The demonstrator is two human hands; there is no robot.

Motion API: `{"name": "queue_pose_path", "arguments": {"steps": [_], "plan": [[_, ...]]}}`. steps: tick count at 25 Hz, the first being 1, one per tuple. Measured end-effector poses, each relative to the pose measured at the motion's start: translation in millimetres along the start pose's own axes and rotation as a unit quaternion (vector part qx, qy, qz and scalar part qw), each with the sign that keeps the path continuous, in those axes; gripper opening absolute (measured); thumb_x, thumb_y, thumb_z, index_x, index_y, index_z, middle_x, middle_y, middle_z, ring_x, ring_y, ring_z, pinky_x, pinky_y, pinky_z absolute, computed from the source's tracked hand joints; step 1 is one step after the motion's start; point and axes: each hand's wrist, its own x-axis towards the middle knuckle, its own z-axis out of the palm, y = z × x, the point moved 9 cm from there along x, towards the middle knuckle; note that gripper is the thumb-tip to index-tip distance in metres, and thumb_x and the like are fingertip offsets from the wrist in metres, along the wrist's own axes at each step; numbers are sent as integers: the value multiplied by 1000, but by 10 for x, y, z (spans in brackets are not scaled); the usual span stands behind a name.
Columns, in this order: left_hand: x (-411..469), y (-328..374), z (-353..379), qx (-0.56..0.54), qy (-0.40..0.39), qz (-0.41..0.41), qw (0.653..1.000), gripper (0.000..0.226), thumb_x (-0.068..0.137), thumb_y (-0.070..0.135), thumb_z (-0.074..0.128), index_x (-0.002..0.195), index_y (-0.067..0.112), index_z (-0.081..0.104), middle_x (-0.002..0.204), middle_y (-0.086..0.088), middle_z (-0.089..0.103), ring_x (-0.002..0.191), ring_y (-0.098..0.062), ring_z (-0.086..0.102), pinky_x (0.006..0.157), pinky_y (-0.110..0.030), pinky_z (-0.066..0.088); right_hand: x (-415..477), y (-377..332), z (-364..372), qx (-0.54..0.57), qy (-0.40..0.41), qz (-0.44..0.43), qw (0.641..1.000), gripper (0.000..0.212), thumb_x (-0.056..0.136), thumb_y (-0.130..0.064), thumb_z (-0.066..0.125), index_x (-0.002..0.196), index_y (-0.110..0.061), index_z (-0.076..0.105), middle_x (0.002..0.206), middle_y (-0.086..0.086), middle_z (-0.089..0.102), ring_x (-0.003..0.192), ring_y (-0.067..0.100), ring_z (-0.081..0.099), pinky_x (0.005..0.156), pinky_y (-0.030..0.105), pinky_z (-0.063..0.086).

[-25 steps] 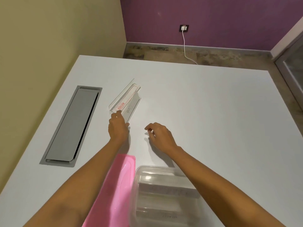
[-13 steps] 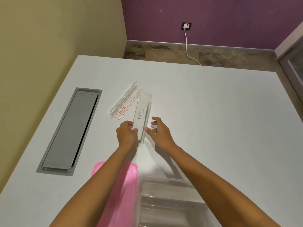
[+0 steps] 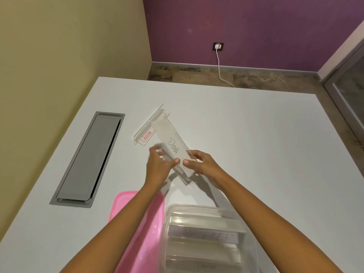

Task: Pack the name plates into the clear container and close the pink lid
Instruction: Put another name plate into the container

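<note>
On the left of the white counter [image 3: 256,134] a grey cable hatch [image 3: 86,160] is set. A second clear name plate [image 3: 146,128] is seen lying flat beyond the hands. The "Dog" name plate [image 3: 173,146] is gripped above the counter between the left hand [image 3: 157,166] and right hand [image 3: 202,164], fingers closed on its near end. Nearer, the pink lid [image 3: 137,223] lies beside the clear container [image 3: 206,239], plates already inside.

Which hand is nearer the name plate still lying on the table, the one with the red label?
Left. The left hand is just below that name plate; the right hand is farther off to its right. Both hold the "Dog" plate.
</note>
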Motion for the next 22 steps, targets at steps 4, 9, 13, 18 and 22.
{"name": "queue_pose_path", "arguments": {"steps": [4,9,13,18,22], "plan": [[-378,560,-225,258,82,273,923,99,65,22,84,141,29,21,145,-7,23,130,-25,29,105,-42,31,-304,30,-222,-74,20,-3,997,38,78,-21,75,109,-33,58,112,-5,56,95,22,63,84,35,53],[-805,535,-131,343,-1,345,874,91,68,29,80,140,33,25,151,-5,17,131,-28,29,104,-41,33,-806,29,-397,-250,30,-25,968,50,74,-30,76,116,-42,53,112,-17,57,110,18,56,97,37,43],[-1241,315,-124,263,-46,347,899,60,85,15,64,134,33,33,138,6,34,124,-8,40,100,-31,43,-1318,-9,-377,-349,16,-48,936,54,76,-24,75,123,-36,53,114,-17,59,111,9,52,89,25,38],[-1618,-216,-231,156,-63,232,958,51,93,6,36,133,37,33,132,15,41,117,4,44,98,-19,37,-1845,121,-280,-417,18,-41,908,54,76,-27,74,125,-35,52,115,-16,58,101,3,49,90,25,37],[-1691,-518,-289,138,-19,146,979,38,95,9,44,130,24,49,129,9,55,106,-7,57,94,-21,42,-2182,309,-254,-429,5,-16,903,55,71,-24,76,121,-35,54,111,-17,58,98,5,52,85,22,40]]}}
